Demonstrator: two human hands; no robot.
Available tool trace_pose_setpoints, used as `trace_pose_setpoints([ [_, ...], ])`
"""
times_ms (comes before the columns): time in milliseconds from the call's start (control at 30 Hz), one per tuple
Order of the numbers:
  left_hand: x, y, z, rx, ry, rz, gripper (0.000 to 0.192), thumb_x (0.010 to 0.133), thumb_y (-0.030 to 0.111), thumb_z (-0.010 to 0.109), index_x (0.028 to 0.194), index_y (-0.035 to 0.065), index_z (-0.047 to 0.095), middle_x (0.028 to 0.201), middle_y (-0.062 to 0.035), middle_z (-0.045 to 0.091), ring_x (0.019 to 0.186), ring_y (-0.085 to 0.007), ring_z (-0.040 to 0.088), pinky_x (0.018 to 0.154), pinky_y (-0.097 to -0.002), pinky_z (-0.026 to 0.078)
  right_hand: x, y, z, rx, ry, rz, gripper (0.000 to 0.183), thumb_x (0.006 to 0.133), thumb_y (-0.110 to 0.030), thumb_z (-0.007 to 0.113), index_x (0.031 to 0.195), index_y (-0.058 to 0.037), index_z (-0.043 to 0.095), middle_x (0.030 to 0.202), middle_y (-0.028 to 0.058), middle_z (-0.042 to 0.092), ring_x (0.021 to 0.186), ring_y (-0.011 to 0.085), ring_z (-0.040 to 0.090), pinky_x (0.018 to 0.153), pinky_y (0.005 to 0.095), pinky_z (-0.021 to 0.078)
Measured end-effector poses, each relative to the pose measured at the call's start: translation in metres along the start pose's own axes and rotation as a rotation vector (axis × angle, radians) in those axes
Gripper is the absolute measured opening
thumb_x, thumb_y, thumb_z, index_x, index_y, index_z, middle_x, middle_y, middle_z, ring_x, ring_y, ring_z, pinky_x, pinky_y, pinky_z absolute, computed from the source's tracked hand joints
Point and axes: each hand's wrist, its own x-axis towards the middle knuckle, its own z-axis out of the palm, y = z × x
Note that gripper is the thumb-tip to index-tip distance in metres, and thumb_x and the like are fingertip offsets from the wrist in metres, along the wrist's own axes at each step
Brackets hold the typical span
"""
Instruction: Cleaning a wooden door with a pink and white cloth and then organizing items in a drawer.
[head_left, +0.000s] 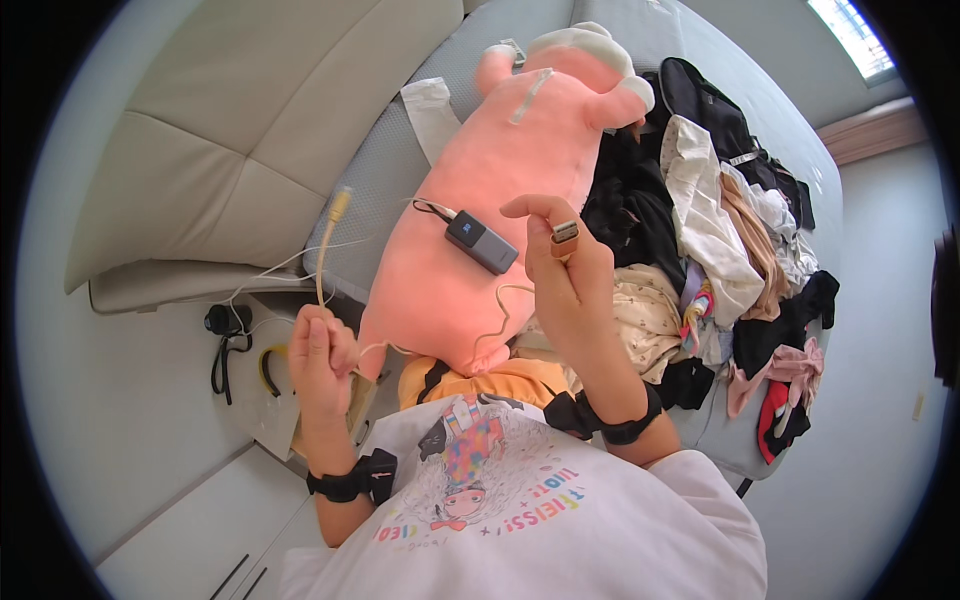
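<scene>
My left hand (322, 352) is closed around one end of a cream charging cable (321, 274), whose small plug (341, 204) points upward. In my right hand (574, 277) is the cable's other end, an orange USB-A plug (565, 240) with its metal opening towards the camera. The cable's slack hangs in loops between my hands, in front of a pink plush toy (450, 300). A grey power bank (481, 241) with a lit display lies on the plush toy, between my hands. A white cable and a short black strap run from its upper left end.
The plush toy lies on a bed (390, 150) beside a padded headboard (247, 150). Piled clothes (712, 217) and a black bag (697, 97) lie at the right. At the left, a nightstand (262, 412) holds a black object (227, 320) with a strap and a yellow-black band (268, 370).
</scene>
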Motion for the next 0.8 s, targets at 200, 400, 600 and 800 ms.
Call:
trace_pose_setpoints([
  [200,-0.003,-0.023,0.032,0.223,-0.051,0.012,0.014,0.096,0.019,0.044,0.094,0.0059,0.046,0.064,0.0028,0.039,0.054,-0.0044,0.035,0.049,-0.0204,0.030,-0.002,0.007,0.020,0.271,-0.405,0.170,0.034,0.097,-0.025,0.040,0.111,0.0003,0.058,0.064,-0.0047,0.043,0.060,0.0034,0.035,0.054,0.0193,0.0298],
  [400,0.006,-0.039,0.054,0.324,-0.308,-0.042,0.014,0.093,0.013,0.049,0.103,0.0027,0.051,0.080,-0.0005,0.050,0.068,-0.0070,0.048,0.060,-0.0194,0.040,-0.001,0.010,0.034,0.509,-0.452,0.157,0.040,0.098,-0.029,0.037,0.115,0.0035,0.055,0.081,0.0024,0.055,0.067,0.0063,0.043,0.059,0.0201,0.0358],
  [600,0.065,-0.089,0.015,-0.066,-0.041,-0.281,0.025,0.089,0.028,0.053,0.091,0.0033,0.055,0.079,-0.0041,0.056,0.067,-0.0081,0.052,0.053,-0.0181,0.039,0.006,0.027,0.017,0.502,-0.310,0.304,0.034,0.097,-0.023,0.043,0.110,0.0037,0.059,0.064,-0.0040,0.045,0.054,0.0026,0.035,0.048,0.0194,0.0259],
  [800,0.138,-0.166,-0.012,0.502,0.262,-0.494,0.045,0.082,0.042,0.060,0.092,-0.0016,0.056,0.081,-0.0056,0.059,0.056,-0.0113,0.055,0.048,-0.0190,0.044,0.009,0.054,-0.015,-0.018,-0.147,0.396,0.029,0.094,-0.018,0.046,0.108,0.0016,0.062,0.056,-0.0107,0.034,0.050,-0.0007,0.027,0.046,0.0187,0.0180],
])
